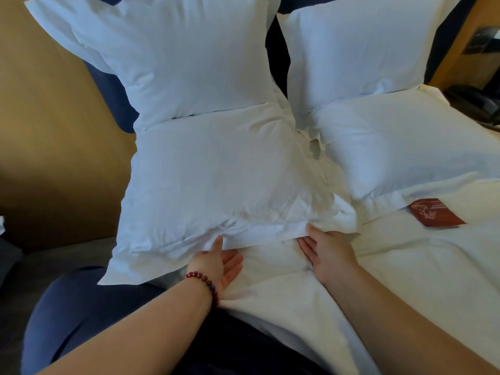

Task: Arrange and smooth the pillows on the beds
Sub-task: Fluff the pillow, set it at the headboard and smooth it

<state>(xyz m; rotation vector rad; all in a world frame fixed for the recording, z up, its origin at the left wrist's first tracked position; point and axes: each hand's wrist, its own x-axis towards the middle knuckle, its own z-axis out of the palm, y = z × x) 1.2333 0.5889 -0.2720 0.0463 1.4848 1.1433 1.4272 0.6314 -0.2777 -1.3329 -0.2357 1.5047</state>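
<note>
White bedding fills most of our view: a duvet [338, 288] spread over the bed, a dark blue headboard [113, 98] behind, and tan wall [48, 131] to the left. Four white pillows are in place. Two back pillows stand against the headboard, one at the left [173, 50] and one at the right [359, 44]. Two front pillows lean against them, the near left one [216, 171] directly before us and the right one [405, 147] beside it. A dark red card [435, 212] lies on the duvet just below the right front pillow.

We judge that we are smoothing the lower edge of the near left pillow, where its flap is rumpled into folds. Our left hand [219, 263], with a bead bracelet [205, 282] at the wrist, lies with the palm turned up, fingers loosely spread; the thumb points up and touches the pillow's lower flap, and nothing is gripped. Our right hand [327, 253] rests flat on the duvet, palm down, fingers together, with the fingertips touching the crumpled corner of the same flap; whether they pinch cloth we cannot tell.

Next, it seems, we need to draw the flap flat and outward along the bottom seam, pressing lightly so the pillow does not tip from its lean on the back one.
</note>
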